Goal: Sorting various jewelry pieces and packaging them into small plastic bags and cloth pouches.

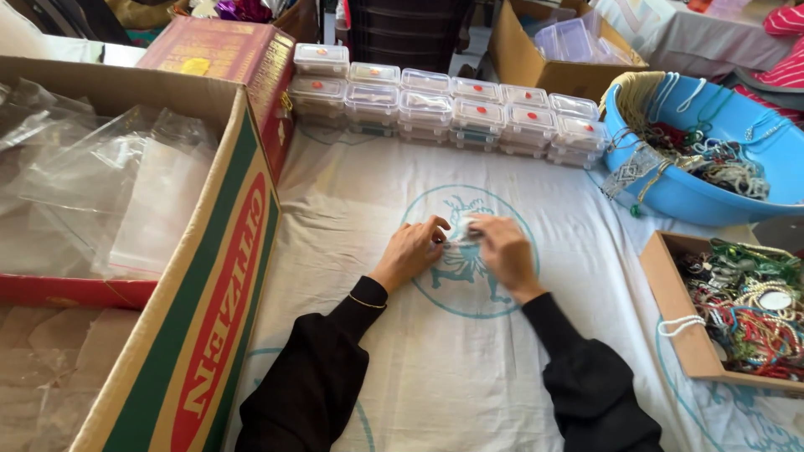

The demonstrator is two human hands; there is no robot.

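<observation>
At the middle of the cloth-covered bench point(352, 218), both hands meet over a small clear item. The left hand point(410, 251) and the right hand point(502, 251) have their fingers point(437, 228) drawn together on a small clear packet point(463, 229), which sits just above the teal print on the white cloth. It is too small to tell whether it is a bag or a little box, or what is in it; something pale shows between the fingertips.

Judging by how things lie, a good share of the work looks done. A double row of small clear boxes point(444, 109), each shut and marked with a red or orange dot, stands stacked along the far edge of the bench. That suggests many packs are already filled and set aside.

Plenty also seems left. The blue tub point(712, 192) at the far right holds a tangle of bead strings and cords, and the shallow cardboard tray point(670, 301) near the right arm is heaped with more beaded strings in green, red and white. One white bead loop point(680, 325) hangs over the tray's edge. On the left, the large cardboard box point(209, 318) holds a loose pile of clear plastic bags point(109, 192), unused as far as can be seen.

So the piece in hand looks like one of many, with the pile at the right far from spent.
</observation>
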